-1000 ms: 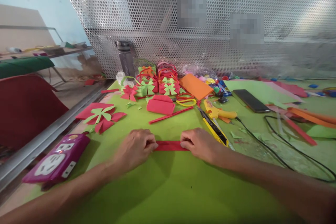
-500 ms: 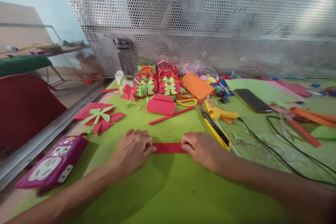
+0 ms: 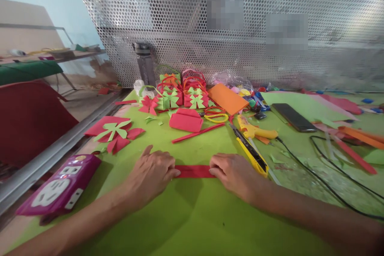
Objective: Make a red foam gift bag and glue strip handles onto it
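Between my hands a red strip (image 3: 194, 171), perhaps paper or thin foam, stretches level just over the green table covering (image 3: 180, 224). My left hand (image 3: 156, 170) is closed on its left end, thumb toward the middle. The right end is pinched in my right hand (image 3: 230, 171). Beyond the strip lie a folded red piece (image 3: 186, 121) and a narrow red strip (image 3: 198, 133). A yellow utility knife (image 3: 250, 150) rests just past my right hand, blade end pointing away.
A purple power strip (image 3: 60, 186) sits at the left edge. Small red and green bags (image 3: 195, 98) stand at the back beside yellow-handled scissors (image 3: 216, 118). Right of them are a yellow glue gun (image 3: 255, 129), its black cord (image 3: 315, 182), and a phone (image 3: 292, 117). Behind rises a perforated metal panel (image 3: 180, 16).
The view has shifted slightly, so most things appear a little farther right. Both hands keep their hold on the red strip, with hardly any other movement.
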The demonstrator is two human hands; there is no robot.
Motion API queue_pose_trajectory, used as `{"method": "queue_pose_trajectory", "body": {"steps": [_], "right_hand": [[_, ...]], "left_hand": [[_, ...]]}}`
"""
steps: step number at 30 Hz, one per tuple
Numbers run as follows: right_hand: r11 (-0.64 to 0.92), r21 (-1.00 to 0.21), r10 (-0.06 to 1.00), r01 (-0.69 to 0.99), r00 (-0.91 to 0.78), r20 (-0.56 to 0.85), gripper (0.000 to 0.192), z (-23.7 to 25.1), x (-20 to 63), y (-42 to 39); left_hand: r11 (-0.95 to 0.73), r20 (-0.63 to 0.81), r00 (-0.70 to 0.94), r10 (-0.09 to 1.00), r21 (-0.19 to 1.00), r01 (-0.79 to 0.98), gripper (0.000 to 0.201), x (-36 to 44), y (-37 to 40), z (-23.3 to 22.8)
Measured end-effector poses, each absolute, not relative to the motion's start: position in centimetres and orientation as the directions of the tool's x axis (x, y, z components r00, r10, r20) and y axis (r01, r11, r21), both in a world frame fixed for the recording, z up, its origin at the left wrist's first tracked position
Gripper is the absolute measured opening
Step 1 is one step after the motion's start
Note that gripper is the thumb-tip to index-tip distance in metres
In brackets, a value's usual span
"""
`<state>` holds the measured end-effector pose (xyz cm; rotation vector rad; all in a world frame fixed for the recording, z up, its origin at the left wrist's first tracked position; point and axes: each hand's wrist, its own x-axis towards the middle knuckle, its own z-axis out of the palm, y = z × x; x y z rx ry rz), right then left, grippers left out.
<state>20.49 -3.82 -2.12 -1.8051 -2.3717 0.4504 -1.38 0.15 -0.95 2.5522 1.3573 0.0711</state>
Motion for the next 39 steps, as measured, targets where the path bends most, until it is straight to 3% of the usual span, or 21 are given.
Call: {"method": "queue_pose_trajectory", "body": {"steps": [5, 11, 16, 26, 39], "right_hand": [[0.252, -0.283, 0.956, 0.925, -0.284, -0.075, 0.011, -2.1, 20.6, -3.9], [0.26, -0.256, 0.955, 0.931, -0.287, -0.073, 0.011, -2.2, 20.5, -3.8], [0.267, -0.251, 0.954, 0.931, -0.293, -0.07, 0.011, -2.2, 20.5, -3.9], [0.271, -0.234, 0.955, 0.934, -0.291, -0.058, 0.011, -2.3, 20.5, -3.9], [0.246, -0.301, 0.96, 0.922, -0.275, -0.059, 0.01, -2.3, 20.7, -3.8]], "left_hand": [[-0.549, -0.159, 0.593, 0.79, 0.247, 0.798, 0.03, -1.2, -0.1, -0.2], [-0.513, -0.179, 0.59, 0.787, 0.34, 0.788, 0.017, -1.1, 0.0, 0.1], [-0.471, -0.179, 0.577, 0.797, 0.415, 0.779, 0.03, -1.1, 0.1, -0.1], [-0.55, -0.083, 0.584, 0.808, 0.252, 0.797, 0.027, -1.0, -0.6, -1.1], [-0.565, -0.089, 0.59, 0.802, 0.208, 0.799, 0.024, -0.8, -0.8, -1.1]]}}
